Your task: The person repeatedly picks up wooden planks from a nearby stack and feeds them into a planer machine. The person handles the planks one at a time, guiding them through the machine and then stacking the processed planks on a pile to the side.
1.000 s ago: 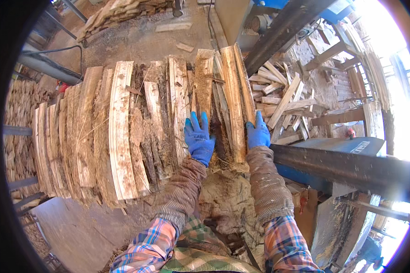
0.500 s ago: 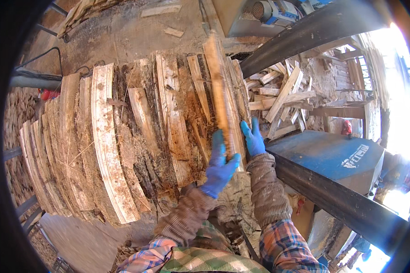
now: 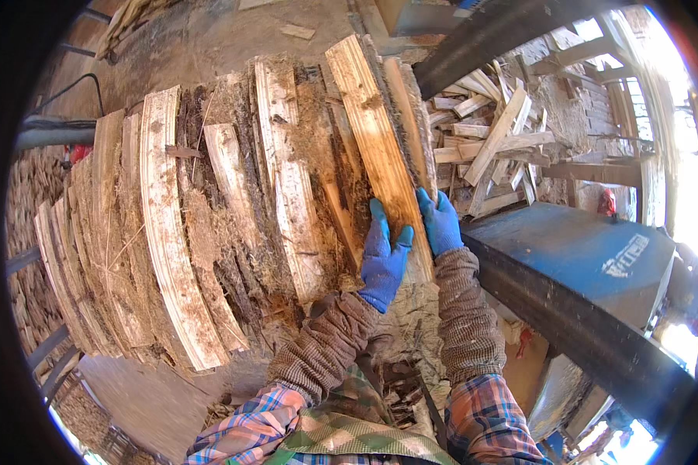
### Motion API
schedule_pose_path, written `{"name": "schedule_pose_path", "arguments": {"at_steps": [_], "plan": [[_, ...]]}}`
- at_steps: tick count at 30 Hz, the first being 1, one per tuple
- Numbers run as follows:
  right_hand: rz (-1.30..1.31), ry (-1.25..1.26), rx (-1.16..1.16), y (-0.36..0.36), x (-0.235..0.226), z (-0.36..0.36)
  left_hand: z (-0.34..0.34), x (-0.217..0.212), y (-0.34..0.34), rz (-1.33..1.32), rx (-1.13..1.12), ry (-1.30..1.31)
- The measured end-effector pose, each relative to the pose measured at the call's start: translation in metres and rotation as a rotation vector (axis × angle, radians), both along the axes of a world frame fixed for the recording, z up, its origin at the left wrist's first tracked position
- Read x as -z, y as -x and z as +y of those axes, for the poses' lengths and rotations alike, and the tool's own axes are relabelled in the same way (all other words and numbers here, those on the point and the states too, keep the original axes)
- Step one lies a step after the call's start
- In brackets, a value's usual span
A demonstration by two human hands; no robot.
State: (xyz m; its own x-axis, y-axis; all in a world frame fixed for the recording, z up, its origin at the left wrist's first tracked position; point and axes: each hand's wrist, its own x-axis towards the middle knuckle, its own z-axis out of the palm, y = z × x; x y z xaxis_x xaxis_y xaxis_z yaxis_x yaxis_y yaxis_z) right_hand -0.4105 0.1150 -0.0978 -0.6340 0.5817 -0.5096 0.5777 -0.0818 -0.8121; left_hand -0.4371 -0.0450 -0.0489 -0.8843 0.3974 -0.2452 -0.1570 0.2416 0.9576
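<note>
A long, pale brown wooden plank [image 3: 372,124] lies slanted, broad face up, on top of the row of boards in front of me. My left hand [image 3: 385,263], in a blue glove, is closed on its near left edge, thumb on the face and fingers along the side. At the right edge of the row, my right hand [image 3: 442,226], gloved too, rests with fingers stretched out beside the plank and a narrow board [image 3: 408,108]. Where its fingertips touch is partly hidden. Rough, bark-edged boards [image 3: 283,155] covered in sawdust spread to the left.
Dark metal beams [image 3: 574,325] run along the right side, by a blue machine cover [image 3: 566,248]. Beyond it lies a heap of offcut wood [image 3: 496,139]. A wide pale board [image 3: 171,232] lies among the boards at left. A grey pipe [image 3: 66,133] ends near their far left.
The plank has turned from its narrow edge to broad face up, its far end tipping left. My right hand has moved slightly up against the boards; the view has shifted a little.
</note>
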Motion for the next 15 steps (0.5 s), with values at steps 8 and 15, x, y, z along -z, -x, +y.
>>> {"name": "schedule_pose_path", "arguments": {"at_steps": [8,15], "plan": [[0.126,0.314,0.105,-0.07,-0.057,-0.08,-0.084,-0.057,-0.047,0.092,0.213,0.16],[0.115,0.339,0.09,-0.294,-0.023,-0.237,-0.198,-0.068,-0.171,-0.3,0.23,0.115]]}}
